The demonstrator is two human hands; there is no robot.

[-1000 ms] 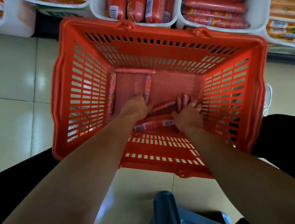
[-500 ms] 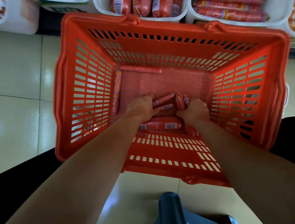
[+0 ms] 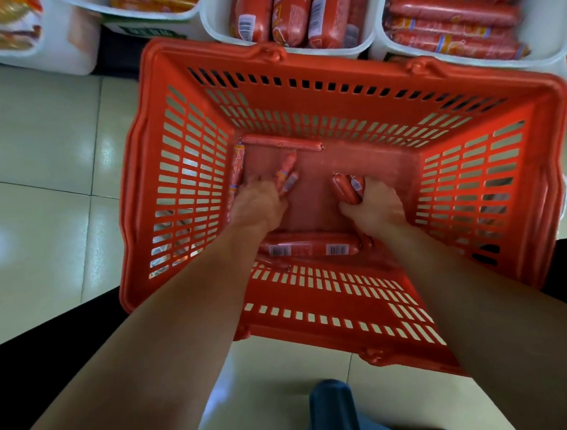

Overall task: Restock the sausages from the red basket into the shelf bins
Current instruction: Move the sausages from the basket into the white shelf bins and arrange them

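Red slotted plastic basket point(image 3: 332, 72) mid-frame, our left hand point(image 3: 257, 205) curled round thin red sausages point(image 3: 287, 177) left of centre, our right hand point(image 3: 373, 204) gripping stubby sausages point(image 3: 344, 188) beside it, barcoded sausages point(image 3: 308, 248) below both wrists.

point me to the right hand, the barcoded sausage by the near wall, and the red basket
right hand point(image 3: 373, 207): head view, back of the hand, which grips short sausages point(image 3: 344, 189).
barcoded sausage point(image 3: 308, 248): head view, middle of its wrapper.
red basket point(image 3: 348, 65): head view, far rim.
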